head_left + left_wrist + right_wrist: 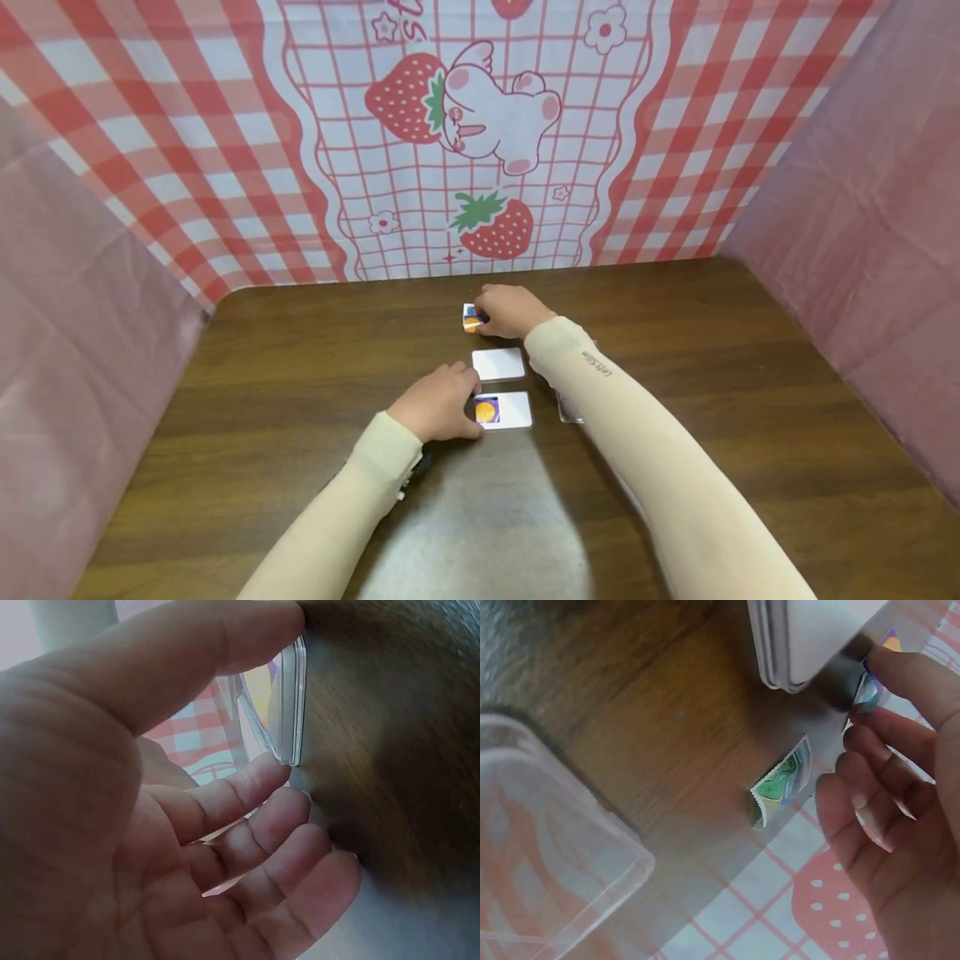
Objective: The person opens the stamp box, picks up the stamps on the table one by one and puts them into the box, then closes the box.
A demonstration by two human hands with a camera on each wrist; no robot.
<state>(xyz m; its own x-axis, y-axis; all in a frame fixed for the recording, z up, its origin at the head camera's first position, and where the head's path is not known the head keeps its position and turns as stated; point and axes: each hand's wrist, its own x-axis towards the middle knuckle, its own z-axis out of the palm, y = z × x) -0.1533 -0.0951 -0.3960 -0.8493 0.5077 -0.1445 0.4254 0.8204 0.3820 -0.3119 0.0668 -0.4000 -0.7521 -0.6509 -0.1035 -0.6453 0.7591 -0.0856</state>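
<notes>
White card [514,410], purple and orange picture [487,410], red checked cloth [187,108]

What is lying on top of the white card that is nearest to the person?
A small purple picture with an orange disc lies on the left part of the white card. The right part is plain white. The surface beneath the picture is covered.

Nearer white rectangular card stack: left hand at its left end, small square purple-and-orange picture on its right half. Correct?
Not quite: the picture is on the left half of the nearer card stack, as the head view shows. The left hand is indeed at the stack's left end.
</notes>
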